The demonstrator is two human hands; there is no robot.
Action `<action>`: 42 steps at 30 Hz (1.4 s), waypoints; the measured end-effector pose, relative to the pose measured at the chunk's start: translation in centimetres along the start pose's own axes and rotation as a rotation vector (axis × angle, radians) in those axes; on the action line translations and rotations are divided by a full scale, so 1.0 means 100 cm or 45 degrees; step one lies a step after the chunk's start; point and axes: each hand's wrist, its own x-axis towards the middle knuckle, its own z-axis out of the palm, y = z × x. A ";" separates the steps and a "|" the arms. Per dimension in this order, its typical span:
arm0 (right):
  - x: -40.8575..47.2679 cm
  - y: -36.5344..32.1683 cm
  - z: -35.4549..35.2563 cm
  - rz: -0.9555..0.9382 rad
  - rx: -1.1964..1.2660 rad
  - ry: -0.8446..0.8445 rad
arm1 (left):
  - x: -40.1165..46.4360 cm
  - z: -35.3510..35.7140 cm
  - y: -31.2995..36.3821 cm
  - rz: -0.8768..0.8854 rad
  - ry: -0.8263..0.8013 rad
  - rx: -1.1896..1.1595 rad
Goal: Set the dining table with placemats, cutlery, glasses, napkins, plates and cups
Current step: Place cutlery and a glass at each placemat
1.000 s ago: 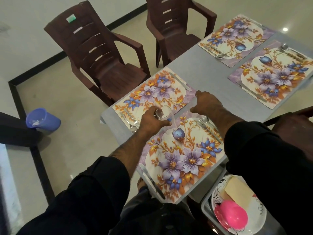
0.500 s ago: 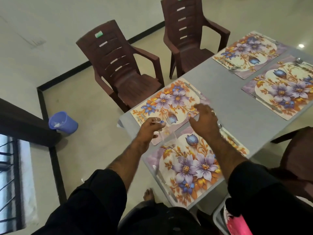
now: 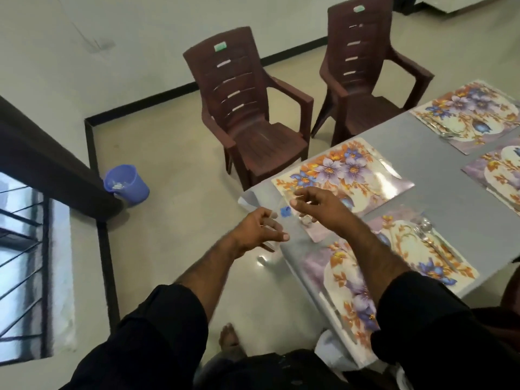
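Glossy floral placemats [image 3: 344,178] lying flat along the grey table's [image 3: 439,175] near edges, clear glass [image 3: 305,218] blurring at its corner, left hand [image 3: 260,230] hovering loosely curled, empty, right hand [image 3: 318,205] likewise beside the glass, contact unclear.

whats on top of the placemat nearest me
On the nearest placemat, a spoon and fork lie along its far side. No plate, cup or napkin shows on it. The right forearm crosses over the mat and hides part of its middle.
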 end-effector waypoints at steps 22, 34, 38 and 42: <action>0.154 -0.046 0.043 0.313 -0.111 0.510 | 0.124 -0.178 0.042 0.222 0.259 0.446; 0.116 0.015 -0.059 0.719 -0.088 0.996 | 0.275 -0.049 0.135 0.357 -0.356 0.746; 0.080 0.026 -0.043 1.004 -0.084 1.197 | 0.304 -0.002 0.146 0.387 -0.688 0.902; 0.057 0.027 -0.010 1.229 -0.143 1.276 | 0.312 0.018 0.146 0.402 -0.956 1.030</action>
